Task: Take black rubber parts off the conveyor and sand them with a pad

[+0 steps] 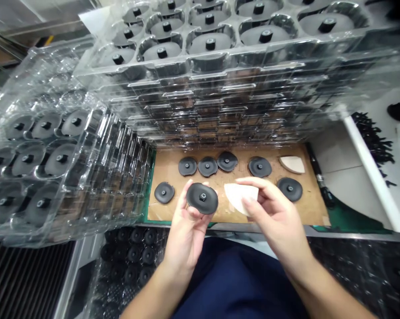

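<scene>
one black disc (202, 201) is clasped in the left hand (190, 228) above the brown board (166, 172); the right hand (281, 217), apart from the left, pinches a white pad (240, 196) just beside the disc, not touching. six loose discs (260, 167) on the board seem unfinished; those in the far clear tray (233, 64) look done.

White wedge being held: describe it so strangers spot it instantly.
Before the stack of clear trays lies brown cardboard. Above it, the right hand pinches the white wedge: pale and pointed, unlike the black discs, and held, unlike the second wedge, lying behind.
</scene>
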A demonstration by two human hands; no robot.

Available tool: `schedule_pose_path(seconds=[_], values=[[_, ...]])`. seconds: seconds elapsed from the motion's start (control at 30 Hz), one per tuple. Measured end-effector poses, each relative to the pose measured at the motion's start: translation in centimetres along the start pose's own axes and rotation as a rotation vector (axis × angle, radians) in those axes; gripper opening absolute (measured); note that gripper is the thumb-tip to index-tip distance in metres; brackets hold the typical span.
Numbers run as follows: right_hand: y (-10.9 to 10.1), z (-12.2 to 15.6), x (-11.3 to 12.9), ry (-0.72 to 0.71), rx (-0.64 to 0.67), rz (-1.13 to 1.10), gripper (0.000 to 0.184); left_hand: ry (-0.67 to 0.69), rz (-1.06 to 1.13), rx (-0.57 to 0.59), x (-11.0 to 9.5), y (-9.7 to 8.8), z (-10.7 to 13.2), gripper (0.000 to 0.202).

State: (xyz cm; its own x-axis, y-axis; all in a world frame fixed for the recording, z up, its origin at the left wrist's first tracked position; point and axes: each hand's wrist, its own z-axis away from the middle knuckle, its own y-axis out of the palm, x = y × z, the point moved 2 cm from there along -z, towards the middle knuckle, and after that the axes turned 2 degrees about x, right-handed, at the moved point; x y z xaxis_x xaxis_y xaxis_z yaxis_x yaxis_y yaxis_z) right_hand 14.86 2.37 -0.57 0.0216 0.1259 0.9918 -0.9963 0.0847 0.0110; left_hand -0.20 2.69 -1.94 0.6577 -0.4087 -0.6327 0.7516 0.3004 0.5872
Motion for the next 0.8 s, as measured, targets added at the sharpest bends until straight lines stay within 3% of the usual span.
schedule_pose_path(seconds=[0.07, 0.1, 0.2, 0.33, 0.47, 0.53, 0.63, 0.73, 0.8], values=[[0.8, -0.1, 2.6, -0.32, 0.092, 0.201, 0.02, -0.047, -0.011, 0.003, 0.2, 0.2, 0.3, 0.055], [1.4, -0.1, 3.4, -0.404, 0.182, 0.293, 0.02, -0.069, -0.015, -0.002, 0.2, 0.2, 0.4, 0.054], [2.4, -0.3, 4.1, -0.4, 0.387, 0.426, 0.019, -0.08, -0.012, -0.015, 0.3, 0.2, 0.5, 0.052], [1.6, -0.4, 3.5, -0.438, 0.277, 0.376, 0.02, -0.062, 0.017, 0.004, 0.1, 0.0, 0.4, 0.05], [-0.9, 0.4, 1.6, -0.097, 0.422, 0.38, 0.016, -0.074, 0.046, 0.019, -0.1, 0.0, 0.5, 0.05], [-2.2, 0.8, 1.4, -0.026, 0.314, 0.401, 0.015, -0.08, 0.057, 0.024, -0.1, 0.2, 0.6, 0.051], [-2.4, 0.8, 2.6, -0.185, 0.176, 0.374, 0.016, -0.116, 0.055, 0.052, 0.0, 0.9, 0.8, 0.049], [-1.0, -0.1, 3.9, -0.445, 0.345, 0.331, 0.02, -0.142, 0.058, 0.06, 0.0, 1.1, 1.0, 0.041], [-0.2, -0.9, 4.1, -0.46, 0.509, 0.355, 0.02, -0.161, 0.043, 0.046, -0.3, 0.8, 1.1, 0.042]])
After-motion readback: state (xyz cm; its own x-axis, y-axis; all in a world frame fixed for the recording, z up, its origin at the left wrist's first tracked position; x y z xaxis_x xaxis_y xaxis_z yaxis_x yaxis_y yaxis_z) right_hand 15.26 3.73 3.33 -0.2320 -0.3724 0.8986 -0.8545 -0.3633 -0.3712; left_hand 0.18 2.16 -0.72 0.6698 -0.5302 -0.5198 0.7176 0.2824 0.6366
